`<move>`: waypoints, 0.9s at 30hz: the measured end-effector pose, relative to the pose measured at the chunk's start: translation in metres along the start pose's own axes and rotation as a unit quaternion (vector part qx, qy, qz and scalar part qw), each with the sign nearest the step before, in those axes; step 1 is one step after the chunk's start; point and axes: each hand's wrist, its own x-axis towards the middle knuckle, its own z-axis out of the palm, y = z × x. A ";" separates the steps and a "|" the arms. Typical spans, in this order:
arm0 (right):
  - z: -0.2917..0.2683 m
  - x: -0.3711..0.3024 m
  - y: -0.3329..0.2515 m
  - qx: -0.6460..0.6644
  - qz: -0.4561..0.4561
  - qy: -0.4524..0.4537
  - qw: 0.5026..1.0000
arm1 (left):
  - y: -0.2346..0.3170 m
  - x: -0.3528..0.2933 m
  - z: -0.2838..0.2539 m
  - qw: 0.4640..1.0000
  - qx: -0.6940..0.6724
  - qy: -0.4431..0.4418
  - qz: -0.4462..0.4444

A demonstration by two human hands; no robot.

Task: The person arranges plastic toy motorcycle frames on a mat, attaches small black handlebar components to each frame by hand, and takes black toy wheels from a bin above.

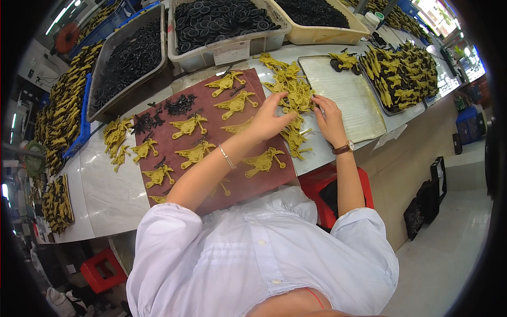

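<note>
In the head view, the left hand (269, 119) reaches over the loose heap of olive-yellow moulded plastic parts (298, 95), its thumb and forefinger parted in a curve around some of them; whether these fingers hold a part cannot be told. The right hand (331, 120) meets the heap's right edge, its thumb and forefinger bent close together; whether they pinch anything is also unclear. The heap thus lies between and just beyond both sets of fingers, on a pale, smooth-topped bench (113, 185).

Left of the left fingers and nearer the body spreads a flat maroon mat (264, 185). On it, separate yellow parts (237, 104) lie in rough rows, several with black pieces beside them, and farther left is a small heap of spiky black pieces (179, 104). Just right of the right fingers lies a shallow tray with a pale ribbed base (346, 100); past it stands a tray piled with yellow-and-black pieces (398, 74). Well beyond the fingers, a grey rectangular plastic bin (198, 61) is filled with round black wheel-like discs (219, 24).
</note>
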 end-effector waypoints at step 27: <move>0.019 -0.037 -0.085 -0.114 -0.033 -0.063 0.991 | -0.033 0.026 -0.112 0.907 0.406 0.108 0.041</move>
